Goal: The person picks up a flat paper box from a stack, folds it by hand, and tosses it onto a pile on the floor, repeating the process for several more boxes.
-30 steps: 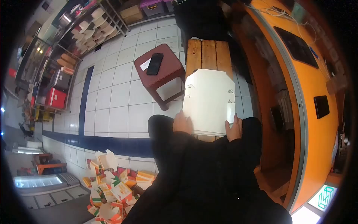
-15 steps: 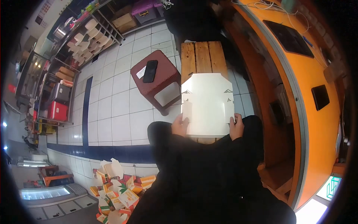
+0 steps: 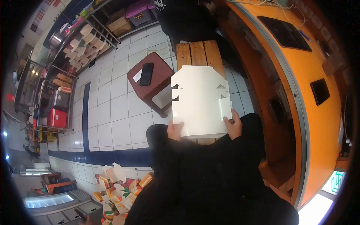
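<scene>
A flat white cardboard box blank (image 3: 197, 101) with notched side edges lies across my lap and over the wooden bench. My left hand (image 3: 175, 130) grips its lower left edge, with the thumb on top. At the lower right edge, my right hand (image 3: 234, 125) holds the blank beside a narrow side flap (image 3: 225, 108) that is folded inward. Fingers of both hands are partly hidden under the cardboard.
Ahead is a wooden bench (image 3: 198, 54). Left of it stands a maroon stool (image 3: 159, 78) bearing a phone (image 3: 147, 74). An orange counter (image 3: 300, 71) runs along the right. Printed food boxes (image 3: 120, 197) pile up lower left, near another person's hand (image 3: 88, 220).
The blank has shifted slightly left and up. Its left flap, folded inward before, no longer shows folded; the right flap now lies further inward. Another person's hand has appeared at the bottom left.
</scene>
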Action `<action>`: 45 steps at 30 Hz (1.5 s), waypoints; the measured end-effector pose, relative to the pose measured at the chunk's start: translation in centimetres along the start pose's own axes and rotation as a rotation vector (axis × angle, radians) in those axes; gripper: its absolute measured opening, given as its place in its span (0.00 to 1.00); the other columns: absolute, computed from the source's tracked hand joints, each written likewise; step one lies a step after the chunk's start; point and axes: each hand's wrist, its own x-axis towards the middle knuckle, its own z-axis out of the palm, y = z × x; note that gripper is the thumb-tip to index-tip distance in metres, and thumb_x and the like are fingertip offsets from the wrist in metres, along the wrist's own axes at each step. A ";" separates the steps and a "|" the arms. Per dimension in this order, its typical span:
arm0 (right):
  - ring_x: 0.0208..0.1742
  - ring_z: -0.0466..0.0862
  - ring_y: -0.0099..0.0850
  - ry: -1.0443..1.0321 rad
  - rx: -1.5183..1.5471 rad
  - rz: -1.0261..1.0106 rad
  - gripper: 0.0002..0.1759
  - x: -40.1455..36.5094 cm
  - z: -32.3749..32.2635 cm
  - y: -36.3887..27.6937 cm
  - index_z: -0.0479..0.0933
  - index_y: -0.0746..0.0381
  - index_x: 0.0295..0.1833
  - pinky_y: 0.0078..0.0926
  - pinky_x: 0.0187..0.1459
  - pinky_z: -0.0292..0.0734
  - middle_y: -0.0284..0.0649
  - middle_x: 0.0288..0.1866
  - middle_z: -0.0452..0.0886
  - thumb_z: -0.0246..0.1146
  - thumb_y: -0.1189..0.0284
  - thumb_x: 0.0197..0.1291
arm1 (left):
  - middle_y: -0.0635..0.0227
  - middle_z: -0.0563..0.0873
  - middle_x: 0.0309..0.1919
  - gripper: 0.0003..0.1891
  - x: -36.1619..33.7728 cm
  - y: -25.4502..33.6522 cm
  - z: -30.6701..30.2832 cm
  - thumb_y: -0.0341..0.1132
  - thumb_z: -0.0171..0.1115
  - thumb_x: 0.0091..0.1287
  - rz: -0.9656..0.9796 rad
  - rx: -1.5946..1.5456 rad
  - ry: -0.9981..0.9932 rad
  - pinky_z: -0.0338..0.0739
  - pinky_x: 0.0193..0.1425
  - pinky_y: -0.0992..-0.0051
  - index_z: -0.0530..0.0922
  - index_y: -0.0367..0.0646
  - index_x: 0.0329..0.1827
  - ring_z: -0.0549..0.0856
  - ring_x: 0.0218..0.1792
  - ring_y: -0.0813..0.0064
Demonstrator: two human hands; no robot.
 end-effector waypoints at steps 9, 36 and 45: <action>0.43 0.82 0.38 -0.026 -0.099 -0.233 0.23 -0.4 -0.3 -0.7 0.75 0.62 0.62 0.32 0.47 0.77 0.45 0.46 0.80 0.65 0.72 0.61 | 0.60 0.86 0.47 0.27 -2.6 1.7 2.7 0.26 0.66 0.61 0.222 0.713 0.001 0.78 0.50 0.72 0.71 0.39 0.65 0.85 0.45 0.69; 0.45 0.83 0.41 -0.017 -0.056 -0.121 0.39 -3.0 -1.6 1.1 0.63 0.60 0.71 0.33 0.48 0.81 0.52 0.54 0.73 0.66 0.81 0.50 | 0.50 0.88 0.39 0.18 3.1 -5.2 12.2 0.43 0.63 0.62 -0.098 0.776 -0.131 0.79 0.51 0.65 0.84 0.36 0.46 0.86 0.43 0.53; 0.39 0.85 0.31 -0.051 0.070 -0.001 0.14 -3.9 -0.7 -0.6 0.79 0.68 0.52 0.25 0.41 0.81 0.45 0.42 0.82 0.66 0.78 0.59 | 0.58 0.88 0.37 0.14 2.8 -7.1 11.5 0.30 0.62 0.67 -0.047 0.518 -0.256 0.85 0.35 0.74 0.79 0.30 0.53 0.87 0.33 0.72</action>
